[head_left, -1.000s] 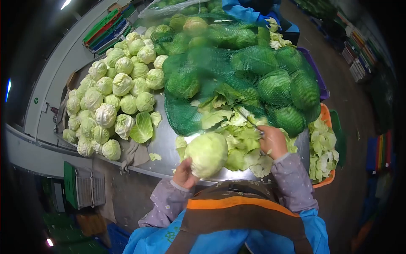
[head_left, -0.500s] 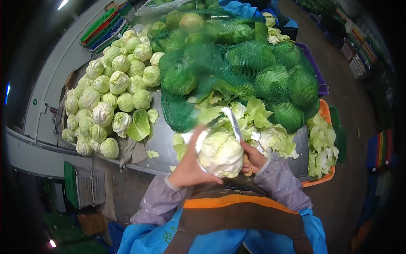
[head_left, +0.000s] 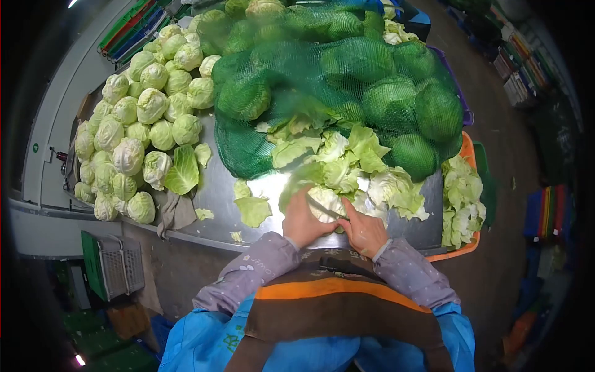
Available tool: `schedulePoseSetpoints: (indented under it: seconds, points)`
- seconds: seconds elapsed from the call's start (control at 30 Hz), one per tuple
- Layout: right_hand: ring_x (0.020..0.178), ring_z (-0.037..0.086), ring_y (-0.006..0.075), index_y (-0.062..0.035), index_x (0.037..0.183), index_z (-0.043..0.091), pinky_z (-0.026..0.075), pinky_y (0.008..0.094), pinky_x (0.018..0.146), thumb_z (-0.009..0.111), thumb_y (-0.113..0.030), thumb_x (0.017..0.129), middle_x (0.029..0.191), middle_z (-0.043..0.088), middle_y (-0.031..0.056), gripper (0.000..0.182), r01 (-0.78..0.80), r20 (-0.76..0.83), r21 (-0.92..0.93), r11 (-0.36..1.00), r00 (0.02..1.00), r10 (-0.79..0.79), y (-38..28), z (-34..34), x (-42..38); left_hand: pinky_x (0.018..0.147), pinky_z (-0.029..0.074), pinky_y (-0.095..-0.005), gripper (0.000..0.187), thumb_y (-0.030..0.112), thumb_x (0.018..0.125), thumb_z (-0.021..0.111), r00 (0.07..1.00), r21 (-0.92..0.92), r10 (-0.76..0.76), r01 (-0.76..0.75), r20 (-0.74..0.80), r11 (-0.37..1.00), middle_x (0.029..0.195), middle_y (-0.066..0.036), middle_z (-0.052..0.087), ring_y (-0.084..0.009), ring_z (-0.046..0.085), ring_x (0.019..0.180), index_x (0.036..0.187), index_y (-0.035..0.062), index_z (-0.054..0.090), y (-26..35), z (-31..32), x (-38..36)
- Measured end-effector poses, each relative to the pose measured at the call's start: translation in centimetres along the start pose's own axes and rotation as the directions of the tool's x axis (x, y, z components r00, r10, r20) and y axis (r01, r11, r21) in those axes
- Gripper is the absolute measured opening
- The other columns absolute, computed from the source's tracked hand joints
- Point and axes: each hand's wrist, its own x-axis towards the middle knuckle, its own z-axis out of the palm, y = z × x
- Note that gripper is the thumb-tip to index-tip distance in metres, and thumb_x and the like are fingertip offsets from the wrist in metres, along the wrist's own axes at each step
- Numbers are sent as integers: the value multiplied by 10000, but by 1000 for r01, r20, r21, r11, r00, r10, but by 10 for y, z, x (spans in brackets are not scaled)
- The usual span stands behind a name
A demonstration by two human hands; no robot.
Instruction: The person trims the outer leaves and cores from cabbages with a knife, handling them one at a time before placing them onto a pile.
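Note:
At the table's front edge, my left hand (head_left: 304,220) is wrapped round the near left side of a pale cabbage (head_left: 325,202), which is partly covered by my fingers and loose leaves. My right hand (head_left: 364,229) is closed on a knife (head_left: 328,211); its thin blade lies across the cabbage and the handle is hidden in my fist. Cut green outer leaves (head_left: 365,152) are heaped just beyond my hands. One loose leaf (head_left: 253,211) lies flat to the left of them.
A pile of trimmed cabbages (head_left: 152,105) fills the left of the metal table (head_left: 226,229), beside a grey cloth (head_left: 174,212). Green net sacks of cabbages (head_left: 390,102) cover the back. An orange crate (head_left: 468,243) holding leaves stands at the right edge.
Both hands have moved forward and down with the cabbage, from in front of my apron onto the table. The knife blade has swung from pointing up to lying across the cabbage.

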Motion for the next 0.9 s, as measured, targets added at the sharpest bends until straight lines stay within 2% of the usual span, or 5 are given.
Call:
schedulePoseSetpoints:
  seconds: [0.13, 0.33, 0.53, 0.63, 0.9]
  points:
    - [583, 588, 389, -69, 1312, 434, 438, 460, 527, 534, -269, 906, 657, 608, 192, 464, -115, -55, 93, 989, 991, 120, -3, 13, 11, 941, 409, -431, 934, 363, 541, 839, 991, -16, -132, 132, 20, 991, 1198, -206, 462, -359, 452, 1146, 1284, 26, 383, 4, 4, 5]
    - [615, 604, 379, -66, 1269, 481, 454, 456, 541, 540, -277, 905, 695, 621, 194, 425, -28, -130, 8, 1000, 991, 29, 10, 10, -1, 942, 408, -432, 926, 370, 542, 838, 999, -8, 36, -36, 12, 999, 1189, -197, 454, -366, 449, 1131, 1271, 26, 381, -7, 6, 5]
    - [717, 618, 418, -62, 1250, 502, 464, 492, 643, 468, -346, 929, 787, 629, 253, 429, -303, -132, 327, 895, 923, 361, -1, 14, 22, 976, 382, -444, 991, 346, 533, 846, 994, -1, -95, 95, 49, 995, 1259, -208, 418, -377, 415, 1178, 1334, 62, 336, 2, 2, 3]
    - [663, 617, 397, -34, 1181, 558, 492, 430, 607, 618, -316, 827, 706, 625, 226, 457, -120, -156, 161, 980, 977, 146, 4, 9, 23, 975, 385, -445, 998, 333, 533, 847, 995, 2, -88, 88, 42, 996, 1261, -211, 422, -380, 414, 1182, 1342, 57, 332, 6, 4, 0]
    - [688, 616, 393, -78, 956, 579, 480, 471, 616, 698, -278, 750, 719, 630, 187, 311, -266, -100, -5, 964, 959, 264, 54, 43, 46, 966, 411, -419, 989, 287, 546, 854, 990, -54, 114, -110, 81, 992, 1245, -205, 469, -345, 482, 1150, 1352, 60, 329, -13, -24, -1]
